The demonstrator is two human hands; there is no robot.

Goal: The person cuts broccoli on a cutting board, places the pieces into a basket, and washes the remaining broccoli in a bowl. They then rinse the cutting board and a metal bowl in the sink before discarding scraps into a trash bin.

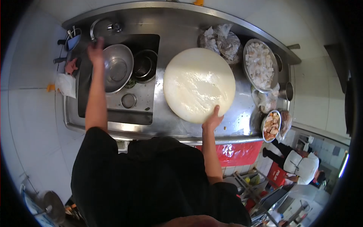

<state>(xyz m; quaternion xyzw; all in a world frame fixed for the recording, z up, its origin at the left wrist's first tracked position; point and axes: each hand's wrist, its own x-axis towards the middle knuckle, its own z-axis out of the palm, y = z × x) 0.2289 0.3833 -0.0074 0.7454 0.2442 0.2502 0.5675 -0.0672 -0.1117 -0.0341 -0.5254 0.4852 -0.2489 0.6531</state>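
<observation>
My right hand (213, 120) grips the near edge of a large round white cutting board (196, 83), thumb on top and the other fingers hidden. The board's surface looks wet and shiny. Over the left side of the sink, my left hand (96, 52) is blurred, close to the curved faucet (93, 30); its fingers are too smeared to read. Beside that hand a metal bowl (126, 62) sits tilted in the sink (113, 117). Darker round pots (145, 65) stand to its right, and a small round strainer (129, 100) lies on the sink floor.
At the right stand a large bowl of pale chunks (260, 64) and a smaller bowl of orange-pink pieces (271, 126). Plastic bags (227, 45) lie behind the board. A utensil holder (73, 39) is at far left. Another person (300, 166) works in the background at right.
</observation>
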